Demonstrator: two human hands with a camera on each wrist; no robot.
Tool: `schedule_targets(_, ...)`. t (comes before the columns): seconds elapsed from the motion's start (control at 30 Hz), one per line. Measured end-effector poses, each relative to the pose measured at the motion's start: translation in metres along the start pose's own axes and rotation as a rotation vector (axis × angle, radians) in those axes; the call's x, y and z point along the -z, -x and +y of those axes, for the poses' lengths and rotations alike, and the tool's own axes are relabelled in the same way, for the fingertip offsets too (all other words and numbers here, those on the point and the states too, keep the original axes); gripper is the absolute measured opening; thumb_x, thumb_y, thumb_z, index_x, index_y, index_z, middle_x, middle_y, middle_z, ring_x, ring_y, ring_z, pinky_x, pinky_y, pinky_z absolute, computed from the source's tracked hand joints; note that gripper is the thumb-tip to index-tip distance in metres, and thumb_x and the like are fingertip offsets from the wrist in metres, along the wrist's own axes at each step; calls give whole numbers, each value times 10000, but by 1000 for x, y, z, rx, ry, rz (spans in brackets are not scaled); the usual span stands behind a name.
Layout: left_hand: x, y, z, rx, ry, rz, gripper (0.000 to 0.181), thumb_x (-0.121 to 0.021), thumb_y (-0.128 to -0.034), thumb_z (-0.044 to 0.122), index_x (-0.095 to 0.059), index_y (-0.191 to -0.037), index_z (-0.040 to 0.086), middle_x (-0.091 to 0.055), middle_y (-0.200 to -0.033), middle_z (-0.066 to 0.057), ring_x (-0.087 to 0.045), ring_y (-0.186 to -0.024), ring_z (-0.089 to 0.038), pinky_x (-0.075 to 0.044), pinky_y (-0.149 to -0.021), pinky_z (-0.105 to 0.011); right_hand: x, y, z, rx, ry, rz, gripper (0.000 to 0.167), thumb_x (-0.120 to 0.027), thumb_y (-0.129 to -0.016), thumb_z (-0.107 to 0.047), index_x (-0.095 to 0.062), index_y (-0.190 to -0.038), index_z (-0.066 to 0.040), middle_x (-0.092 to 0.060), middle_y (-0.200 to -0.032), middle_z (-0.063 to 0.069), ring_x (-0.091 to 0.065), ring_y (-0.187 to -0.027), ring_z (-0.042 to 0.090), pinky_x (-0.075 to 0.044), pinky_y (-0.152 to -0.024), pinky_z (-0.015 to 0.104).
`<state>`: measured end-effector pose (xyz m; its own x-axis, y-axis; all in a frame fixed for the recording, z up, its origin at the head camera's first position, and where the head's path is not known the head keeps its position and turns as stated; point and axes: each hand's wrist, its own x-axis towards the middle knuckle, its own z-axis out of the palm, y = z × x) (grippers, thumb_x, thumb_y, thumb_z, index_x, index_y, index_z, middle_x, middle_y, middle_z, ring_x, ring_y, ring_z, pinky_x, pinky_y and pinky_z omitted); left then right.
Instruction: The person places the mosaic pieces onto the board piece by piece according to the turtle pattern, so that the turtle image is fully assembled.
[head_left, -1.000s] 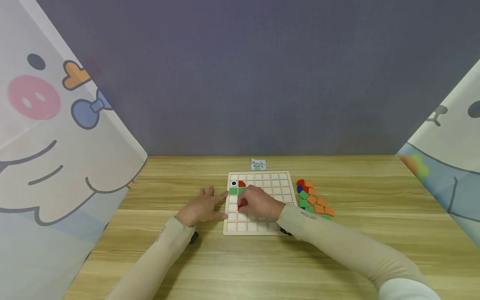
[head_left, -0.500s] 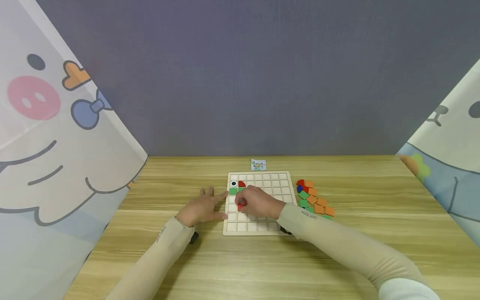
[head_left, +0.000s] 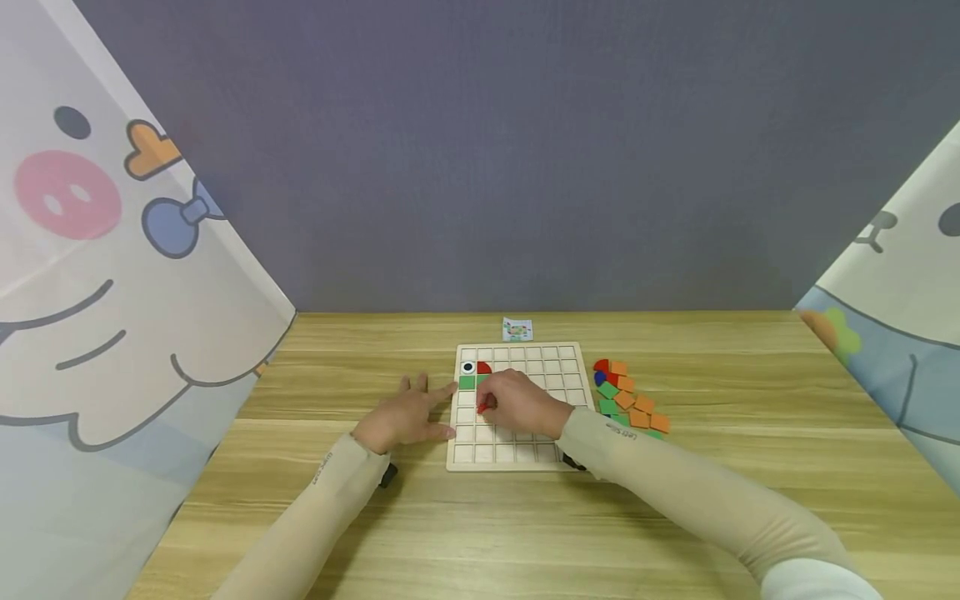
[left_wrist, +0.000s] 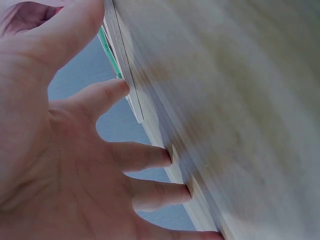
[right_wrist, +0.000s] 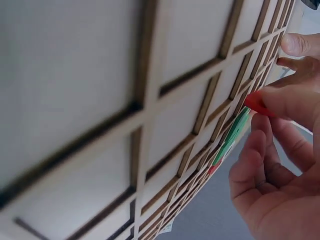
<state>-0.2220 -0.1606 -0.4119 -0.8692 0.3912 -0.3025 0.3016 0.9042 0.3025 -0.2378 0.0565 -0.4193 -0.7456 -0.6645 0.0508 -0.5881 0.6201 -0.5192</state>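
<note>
A pale wooden grid board [head_left: 525,463] lies on the table. My right hand [head_left: 517,402] is over its left part and pinches a red tile [right_wrist: 257,103] between thumb and fingers, just above the cells; the fingers hide part of its outline. Spread on the table at the board's left, my left hand [head_left: 405,414] touches the board's edge with its thumb and index finger. Set in the board are a round white tile with a dark dot [head_left: 468,367], a red quarter-circle tile [head_left: 483,367] and a green tile [head_left: 467,382]. A second green tile is partly hidden behind my right hand.
Right of the board lies a loose pile of tiles, with orange squares [head_left: 643,404], green pieces [head_left: 607,389], red pieces [head_left: 602,365] and a blue piece [head_left: 599,377]. A small printed card [head_left: 517,329] lies behind the board. A grey partition [head_left: 525,167] rises at the table's back.
The red tile has turned in my right fingers and now shows a narrower side in the head view. The left hand stays in place.
</note>
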Motion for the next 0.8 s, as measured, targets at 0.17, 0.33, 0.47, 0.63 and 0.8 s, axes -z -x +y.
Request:
schedule_targets(0.17,-1,-1,-1,18,9,-6,797,-669,-817,510,-302,-1492,300,-113,-1503,-308,-87,-1334,-543,-225,-880,-769,0,1,-1,-12,-65,-45,139,-726,-824,-71,-688,-953,-109,-609,-736,-56,-526,-630,70,-467,-629,248)
schedule_targets(0.33,-1,-1,-1,18,6,-10,800,-673,-811,514,-307,-1490,300,-120,-1502,-310,-89,-1333,-545,-226,-874,-772,0,-1,0,41,-44,-87,183,-731,-821,-52,-712,-991,-115,-625,-849,-57,-549,-749,77,-472,-702,237)
schedule_targets(0.47,-1,-1,0,15,4,-6,799,-676,-810,511,-312,-1489,297,-124,-1501,-311,-99,-1330,-549,-241,-866,-771,2,-2,2,85,19,-82,182,-745,-806,-43,-745,-949,-156,-606,-942,-97,-544,-902,89,-460,-803,251)
schedule_targets(0.63,-1,-1,-1,8,2,-2,803,-675,-809,510,-309,-1490,292,-126,-1497,-318,-104,-1325,-556,-249,-857,-772,5,-2,3,116,35,-86,157,-763,-795,-68,-770,-936,-135,-605,-915,-90,-542,-887,111,-456,-785,251)
schedule_targets(0.8,-1,-1,-1,5,4,-5,803,-673,-815,503,-304,-1492,283,-114,-1495,-320,-103,-1323,-556,-315,-857,-731,5,-1,5,68,47,-67,103,-784,-784,-129,-771,-886,-122,-620,-844,-92,-528,-822,86,-451,-740,250)
